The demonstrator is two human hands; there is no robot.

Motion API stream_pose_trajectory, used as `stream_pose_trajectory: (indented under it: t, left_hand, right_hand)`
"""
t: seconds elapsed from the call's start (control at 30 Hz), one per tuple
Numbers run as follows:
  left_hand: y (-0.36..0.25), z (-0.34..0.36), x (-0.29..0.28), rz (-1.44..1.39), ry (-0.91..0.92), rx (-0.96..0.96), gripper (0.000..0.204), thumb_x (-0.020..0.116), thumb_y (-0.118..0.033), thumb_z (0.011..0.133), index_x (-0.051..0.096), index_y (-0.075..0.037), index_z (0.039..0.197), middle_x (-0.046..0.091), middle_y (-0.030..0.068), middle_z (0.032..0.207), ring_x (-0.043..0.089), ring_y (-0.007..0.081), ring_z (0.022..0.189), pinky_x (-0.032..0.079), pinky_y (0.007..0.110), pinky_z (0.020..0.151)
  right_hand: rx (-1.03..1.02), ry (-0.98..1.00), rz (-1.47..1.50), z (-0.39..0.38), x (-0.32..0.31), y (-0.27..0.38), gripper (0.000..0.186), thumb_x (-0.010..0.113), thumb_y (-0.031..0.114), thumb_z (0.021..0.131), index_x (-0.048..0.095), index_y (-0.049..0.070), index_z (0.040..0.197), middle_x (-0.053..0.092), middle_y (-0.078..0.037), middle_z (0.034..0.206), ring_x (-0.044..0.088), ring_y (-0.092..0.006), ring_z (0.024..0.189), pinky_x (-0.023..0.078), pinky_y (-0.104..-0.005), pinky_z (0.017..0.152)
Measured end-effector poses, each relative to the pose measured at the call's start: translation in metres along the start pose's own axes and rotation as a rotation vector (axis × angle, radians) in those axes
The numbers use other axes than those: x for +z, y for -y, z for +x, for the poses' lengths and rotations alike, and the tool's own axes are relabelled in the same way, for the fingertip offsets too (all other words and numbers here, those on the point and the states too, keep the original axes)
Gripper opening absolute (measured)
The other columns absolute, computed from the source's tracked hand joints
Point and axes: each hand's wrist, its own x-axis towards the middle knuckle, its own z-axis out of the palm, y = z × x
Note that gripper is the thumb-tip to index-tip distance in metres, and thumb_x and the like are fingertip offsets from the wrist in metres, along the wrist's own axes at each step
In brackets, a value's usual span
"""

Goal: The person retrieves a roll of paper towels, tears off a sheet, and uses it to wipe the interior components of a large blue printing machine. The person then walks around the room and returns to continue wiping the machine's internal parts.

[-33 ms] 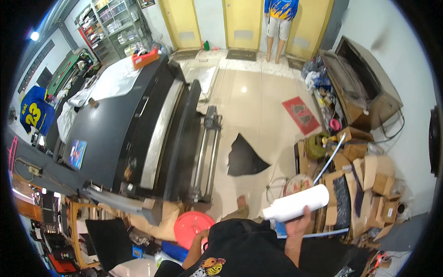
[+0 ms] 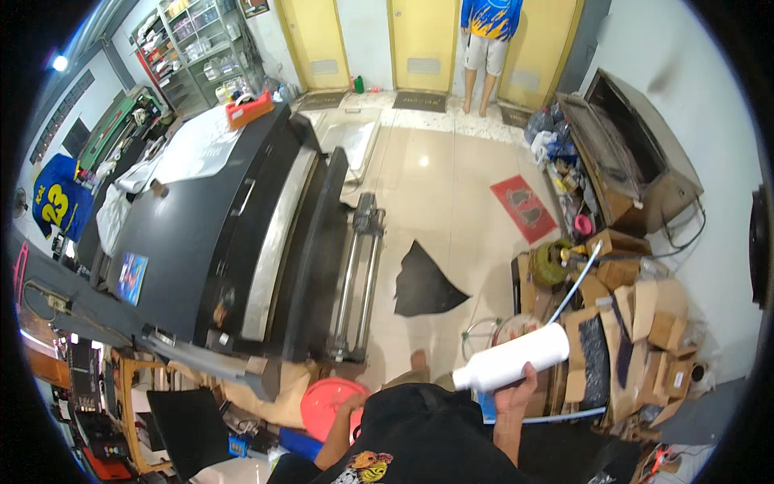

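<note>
My right hand (image 2: 514,394) is closed around a large white plastic bottle (image 2: 516,357), which lies nearly level with its narrower end pointing left. The fingers under the bottle are partly hidden by it. My left hand (image 2: 351,402) hangs at my left side, over the right edge of a round red plastic top (image 2: 321,411), perhaps a stool seat or lid. Its fingers are small and hard to make out, and whether they touch the red plastic I cannot tell.
A large black wide-format printer (image 2: 173,250) with metal rollers stands at left. A black sheet piece (image 2: 427,282) and a red mat (image 2: 526,208) lie on the floor. Cardboard boxes (image 2: 645,323) and a green gas cylinder (image 2: 551,264) crowd the right. A person (image 2: 486,56) stands by yellow doors.
My left hand has risen slightly against the red plastic top. The white bottle stays in my right hand, nearly unmoved. The whole view has shifted a little.
</note>
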Motion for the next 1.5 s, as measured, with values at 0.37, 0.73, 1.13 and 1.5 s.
stream_pose_trajectory:
  t: [0.37,0.73,1.13,1.5]
  left_hand:
    - [-0.721,0.067,-0.122,-0.371,0.36,0.769,0.075,0.042,-0.057,0.102,0.032,-0.002,0.153,0.041,0.0186,0.152,0.042,0.0296,0.136,0.033,0.041,0.114]
    - [-0.986,0.151,-0.317,-0.52,-0.424,1.334,0.078,0.017,-0.057,0.104,0.026,0.001,0.154,0.028,0.017,0.161,0.036,0.0254,0.143,0.031,0.037,0.115]
    - [-1.298,0.324,-0.579,-0.831,-0.314,1.263,0.085,0.022,-0.063,0.1,0.035,0.004,0.151,0.036,0.0136,0.158,0.034,0.0291,0.145,0.028,0.041,0.116]
    - [-1.582,0.521,-0.758,-0.388,-0.622,1.328,0.105,0.029,-0.08,0.092,0.018,0.002,0.157,0.039,0.025,0.152,0.036,0.0346,0.143,0.03,0.045,0.116]
  right_hand:
    - [0.032,0.198,-0.626,0.391,0.208,-0.065,0.07,0.08,0.01,0.078,0.044,-0.003,0.137,0.058,-0.016,0.127,0.059,-0.029,0.117,0.047,-0.0426,0.102]
    - [-0.22,0.826,-0.609,0.745,0.458,-0.121,0.089,0.023,0.072,0.098,0.021,0.007,0.159,0.021,-0.019,0.164,0.025,-0.0303,0.15,0.02,-0.0446,0.121]
    - [-0.796,1.167,-0.67,1.114,0.688,-0.205,0.063,0.038,0.044,0.106,0.029,0.004,0.154,0.02,-0.029,0.161,0.028,-0.0407,0.147,0.025,-0.0434,0.119]
    - [0.357,0.959,-0.247,1.48,0.908,-0.255,0.075,0.045,0.044,0.104,0.015,0.002,0.158,0.013,-0.016,0.166,0.019,-0.0277,0.151,0.017,-0.0417,0.122]
